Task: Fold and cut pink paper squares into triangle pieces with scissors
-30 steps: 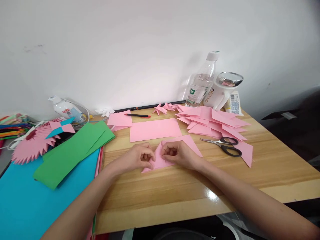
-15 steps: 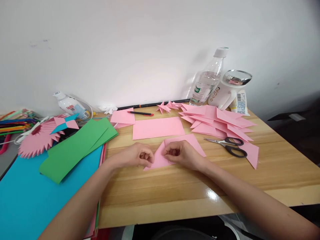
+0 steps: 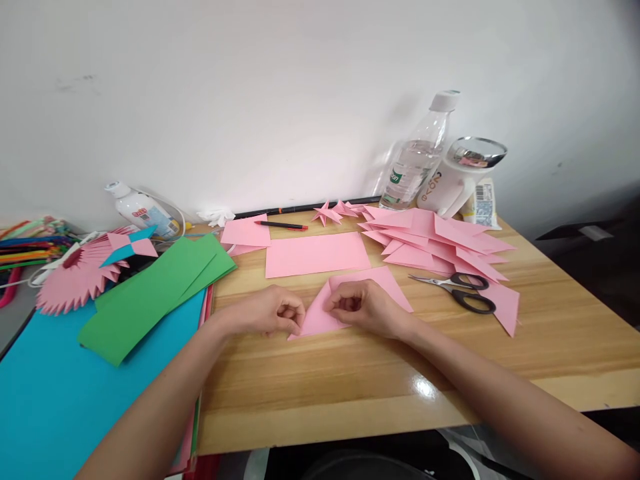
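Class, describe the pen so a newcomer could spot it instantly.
Along the foot of the wall runs a long black rod. In front of its left half lies the pen, partly on a pink sheet. Unlike the rod, the pen is short, with a red right end.

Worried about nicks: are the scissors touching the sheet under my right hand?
Apart: the head view shows bare wood between the scissors and the sheet.

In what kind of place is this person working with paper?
Probably a craft desk at home or in a dormitory: a wooden table against a white wall holds black-handled metal scissors, folded pink paper pieces and long green paper strips.
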`<control>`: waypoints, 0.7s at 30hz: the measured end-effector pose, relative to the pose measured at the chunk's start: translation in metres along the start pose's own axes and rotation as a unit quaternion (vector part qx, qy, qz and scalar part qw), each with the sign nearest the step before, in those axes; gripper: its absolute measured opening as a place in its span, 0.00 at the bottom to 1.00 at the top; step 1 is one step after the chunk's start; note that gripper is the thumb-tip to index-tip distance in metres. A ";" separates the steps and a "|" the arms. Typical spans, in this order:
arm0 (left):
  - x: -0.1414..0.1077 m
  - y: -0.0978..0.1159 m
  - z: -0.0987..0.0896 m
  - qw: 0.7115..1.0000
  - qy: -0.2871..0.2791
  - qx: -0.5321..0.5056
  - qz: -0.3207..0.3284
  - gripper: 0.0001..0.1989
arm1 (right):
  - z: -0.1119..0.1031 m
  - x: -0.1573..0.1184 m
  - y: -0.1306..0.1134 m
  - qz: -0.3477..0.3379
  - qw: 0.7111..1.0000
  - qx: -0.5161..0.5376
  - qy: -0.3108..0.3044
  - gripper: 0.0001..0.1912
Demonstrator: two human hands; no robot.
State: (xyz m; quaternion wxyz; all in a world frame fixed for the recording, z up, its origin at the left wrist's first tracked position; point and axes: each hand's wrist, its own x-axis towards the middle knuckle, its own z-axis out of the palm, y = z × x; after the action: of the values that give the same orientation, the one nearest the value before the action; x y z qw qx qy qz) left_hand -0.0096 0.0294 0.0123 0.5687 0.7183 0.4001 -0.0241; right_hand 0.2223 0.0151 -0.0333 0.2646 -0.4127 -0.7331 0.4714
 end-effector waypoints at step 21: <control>0.001 -0.005 -0.003 1.000 -0.021 -0.005 -0.014 0.03 | -0.001 0.000 -0.003 0.007 1.000 -0.018 -0.001 0.09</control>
State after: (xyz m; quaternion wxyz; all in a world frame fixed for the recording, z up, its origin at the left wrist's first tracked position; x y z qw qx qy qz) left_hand -0.0132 0.0323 0.0088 0.5800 0.7091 0.3984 -0.0454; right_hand 0.2220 0.0143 -0.0298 0.2534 -0.4218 -0.7387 0.4606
